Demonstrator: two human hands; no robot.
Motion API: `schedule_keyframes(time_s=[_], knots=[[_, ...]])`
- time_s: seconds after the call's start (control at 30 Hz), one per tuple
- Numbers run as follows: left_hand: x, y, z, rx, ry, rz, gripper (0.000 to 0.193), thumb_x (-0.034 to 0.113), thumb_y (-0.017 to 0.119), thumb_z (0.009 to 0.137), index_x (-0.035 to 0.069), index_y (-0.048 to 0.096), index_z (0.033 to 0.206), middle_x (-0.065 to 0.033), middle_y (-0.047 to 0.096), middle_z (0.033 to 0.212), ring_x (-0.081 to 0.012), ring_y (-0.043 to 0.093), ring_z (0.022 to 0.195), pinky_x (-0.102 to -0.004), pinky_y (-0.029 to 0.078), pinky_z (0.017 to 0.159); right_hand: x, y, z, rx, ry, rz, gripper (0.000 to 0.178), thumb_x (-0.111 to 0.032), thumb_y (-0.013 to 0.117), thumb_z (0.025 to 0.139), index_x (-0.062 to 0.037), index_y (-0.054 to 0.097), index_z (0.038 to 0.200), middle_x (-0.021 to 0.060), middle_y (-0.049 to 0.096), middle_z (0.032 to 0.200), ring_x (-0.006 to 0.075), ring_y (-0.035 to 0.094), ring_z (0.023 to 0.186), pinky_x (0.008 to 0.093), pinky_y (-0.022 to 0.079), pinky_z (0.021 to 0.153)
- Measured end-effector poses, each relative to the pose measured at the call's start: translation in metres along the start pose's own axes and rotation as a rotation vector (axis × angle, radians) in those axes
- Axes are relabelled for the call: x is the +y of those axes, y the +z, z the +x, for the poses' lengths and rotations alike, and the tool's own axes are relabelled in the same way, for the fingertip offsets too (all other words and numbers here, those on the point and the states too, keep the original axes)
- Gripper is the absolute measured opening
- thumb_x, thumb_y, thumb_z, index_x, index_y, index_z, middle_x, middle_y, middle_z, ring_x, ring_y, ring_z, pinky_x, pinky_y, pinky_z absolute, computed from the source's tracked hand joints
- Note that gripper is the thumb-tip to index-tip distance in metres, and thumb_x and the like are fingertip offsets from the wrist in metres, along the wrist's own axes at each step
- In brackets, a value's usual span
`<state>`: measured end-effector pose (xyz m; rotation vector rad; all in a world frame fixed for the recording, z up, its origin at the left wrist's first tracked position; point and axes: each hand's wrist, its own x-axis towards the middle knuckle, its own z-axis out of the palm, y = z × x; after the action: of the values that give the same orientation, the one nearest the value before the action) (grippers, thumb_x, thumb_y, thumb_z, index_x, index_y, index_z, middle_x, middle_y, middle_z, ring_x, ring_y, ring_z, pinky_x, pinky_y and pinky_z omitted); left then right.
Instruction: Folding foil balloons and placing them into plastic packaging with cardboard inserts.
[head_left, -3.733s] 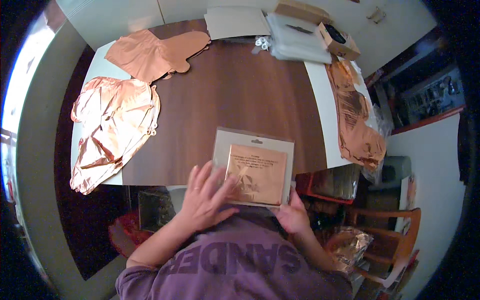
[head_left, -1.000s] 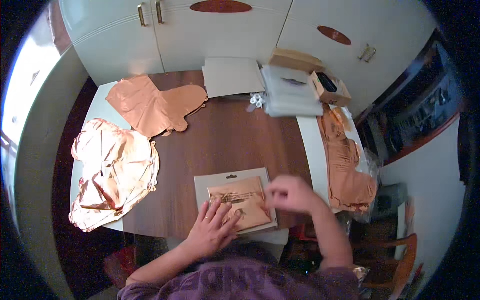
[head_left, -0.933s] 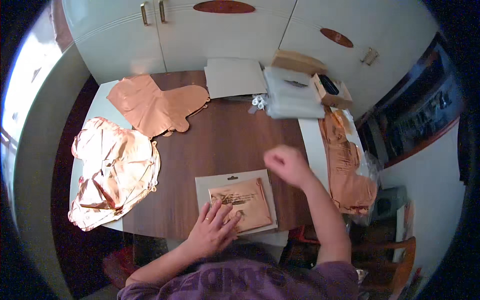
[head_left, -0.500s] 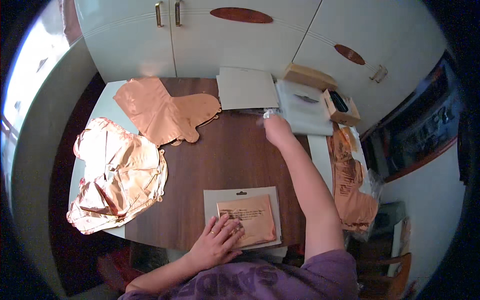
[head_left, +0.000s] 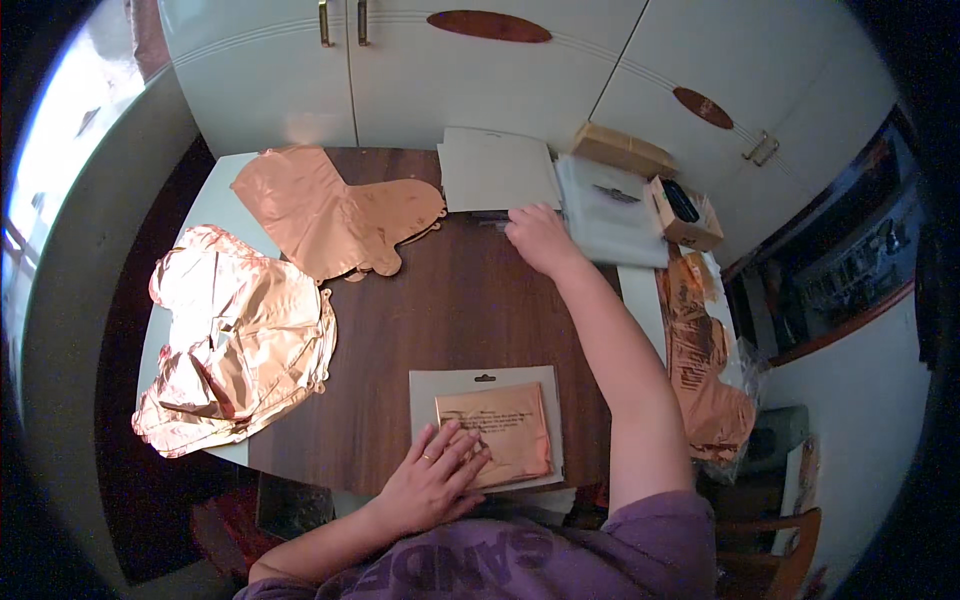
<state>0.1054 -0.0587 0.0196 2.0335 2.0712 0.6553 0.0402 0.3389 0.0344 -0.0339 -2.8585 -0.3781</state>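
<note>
My left hand (head_left: 428, 478) lies flat with its fingers slightly apart, pressing on a folded copper foil balloon (head_left: 515, 455). That balloon rests on a pale backing card (head_left: 425, 388) with a hanger slot, near the table's front edge. My right hand (head_left: 540, 238) is stretched to the far side, fingers curled beside the front edge of a stack of pale cards (head_left: 500, 170). Thin clear plastic (head_left: 487, 217) shows by its fingertips; whatever they pinch is hidden. Flat copper foil balloons (head_left: 325, 215) and a shinier, crumpled pile of foil balloons (head_left: 235, 340) lie on the left.
Behind my right hand are clear plastic bags (head_left: 608, 205), a long cardboard box (head_left: 625, 150) and a small open box (head_left: 690, 215) holding a dark object. More copper foil (head_left: 705, 380) in plastic lies along the right edge. White cabinets (head_left: 480, 80) stand behind the brown table (head_left: 450, 310).
My right hand has shifted slightly left along the card stack's front edge, and the white shiny bit at its fingers no longer shows. My left hand stays on the folded foil balloon.
</note>
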Motion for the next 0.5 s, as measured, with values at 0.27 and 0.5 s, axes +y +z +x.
schedule_keyframes(time_s=[0.27,0.5], knots=[[0.002,-0.002,-0.001,-0.007,-0.007,-0.019,0.065,0.043,0.067,0.084,0.009,0.049,0.137,-0.0165,0.044,0.141,-0.0387,0.034,0.137,-0.0563,0.025,0.112,-0.009,-0.012,0.005,-0.172,0.043,0.015,0.006,-0.01,0.062,0.071,-0.0064,0.066,0.075,0.0099,0.061,0.088,0.0317,0.061,0.09,0.0454,0.05,0.08],[0.003,-0.001,-0.003,0.029,0.0,-0.024,0.064,0.04,0.067,0.083,0.009,0.049,0.136,-0.0179,0.044,0.14,-0.0392,0.036,0.135,-0.0561,0.025,0.112,-0.087,-0.05,-0.077,0.203,-0.047,0.603,0.013,-0.005,0.065,0.072,-0.0043,0.054,0.079,0.0104,0.058,0.079,0.031,0.061,0.071,0.0395,0.053,0.064]])
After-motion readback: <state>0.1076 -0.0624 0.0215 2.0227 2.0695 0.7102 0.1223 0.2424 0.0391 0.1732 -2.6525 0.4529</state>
